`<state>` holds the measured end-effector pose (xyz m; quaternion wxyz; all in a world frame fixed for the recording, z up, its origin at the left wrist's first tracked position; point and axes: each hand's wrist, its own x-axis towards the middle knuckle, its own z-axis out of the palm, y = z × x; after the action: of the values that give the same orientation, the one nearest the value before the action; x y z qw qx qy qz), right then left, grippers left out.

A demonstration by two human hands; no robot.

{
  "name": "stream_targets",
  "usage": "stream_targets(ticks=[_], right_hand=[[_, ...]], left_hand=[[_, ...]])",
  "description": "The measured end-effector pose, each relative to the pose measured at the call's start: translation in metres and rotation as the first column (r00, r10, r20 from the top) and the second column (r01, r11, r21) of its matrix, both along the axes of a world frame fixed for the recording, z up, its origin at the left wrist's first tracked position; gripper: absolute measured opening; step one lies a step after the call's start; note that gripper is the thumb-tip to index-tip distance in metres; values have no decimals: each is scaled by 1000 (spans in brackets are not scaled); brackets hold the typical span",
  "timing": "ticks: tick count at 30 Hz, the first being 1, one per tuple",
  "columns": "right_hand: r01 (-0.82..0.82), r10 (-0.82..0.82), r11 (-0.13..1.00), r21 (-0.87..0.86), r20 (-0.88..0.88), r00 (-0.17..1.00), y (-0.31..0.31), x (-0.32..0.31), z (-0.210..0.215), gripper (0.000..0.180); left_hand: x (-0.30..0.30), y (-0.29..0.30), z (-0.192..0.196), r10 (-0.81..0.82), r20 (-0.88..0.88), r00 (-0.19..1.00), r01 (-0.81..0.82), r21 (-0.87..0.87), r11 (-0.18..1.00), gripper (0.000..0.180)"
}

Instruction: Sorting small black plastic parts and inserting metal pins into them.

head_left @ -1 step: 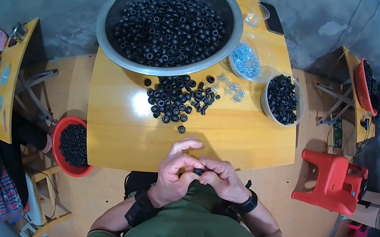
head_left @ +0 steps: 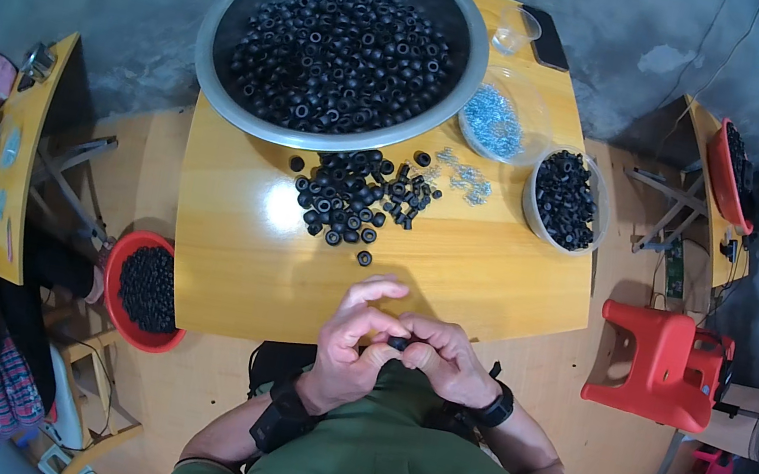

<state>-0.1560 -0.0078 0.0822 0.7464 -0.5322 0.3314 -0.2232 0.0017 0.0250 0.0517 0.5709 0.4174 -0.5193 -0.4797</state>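
Just past the table's near edge, my left hand [head_left: 351, 342] and my right hand [head_left: 451, 361] meet in front of my body. Both pinch one small round black rubber-like part [head_left: 397, 343] between thumbs and fingertips, which cover most of it. A single black ring-shaped piece [head_left: 364, 259] lies on the table above my left hand. Behind it spreads a loose pile of black hollow caps [head_left: 342, 198], with smaller black plugs [head_left: 405, 193] at its right. Small clear and silvery pieces [head_left: 466, 179] lie scattered further right.
A large metal basin [head_left: 212, 91] of black caps stands on the yellow table [head_left: 494, 278]. Right of it are a tub [head_left: 564, 199] of black plugs, a clear dish [head_left: 491, 120] of bluish pieces and a phone [head_left: 545, 38]. A red basin [head_left: 113, 317] and red stool [head_left: 646, 365] flank the table. Someone sits far left.
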Motion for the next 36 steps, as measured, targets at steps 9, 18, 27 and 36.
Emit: stream_targets(ticks=[9,18,27,36], right_hand=[[206,-206,975,-80,13,978,7,15,-11,15],[27,-25,997,76,-33,999,-4,39,-14,22],[389,-391,919,-62,-270,880,-17,22,-28,12],[48,-587,622,-781,-426,688,-55,23,-36,21]], left_hand=[[0,1,-17,-8,-99,995,0,-81,997,24],[22,15,-24,80,-435,897,-35,111,993,26],[197,94,-49,862,-142,487,-864,71,499,21],[183,64,-34,851,125,510,-860,104,500,27]])
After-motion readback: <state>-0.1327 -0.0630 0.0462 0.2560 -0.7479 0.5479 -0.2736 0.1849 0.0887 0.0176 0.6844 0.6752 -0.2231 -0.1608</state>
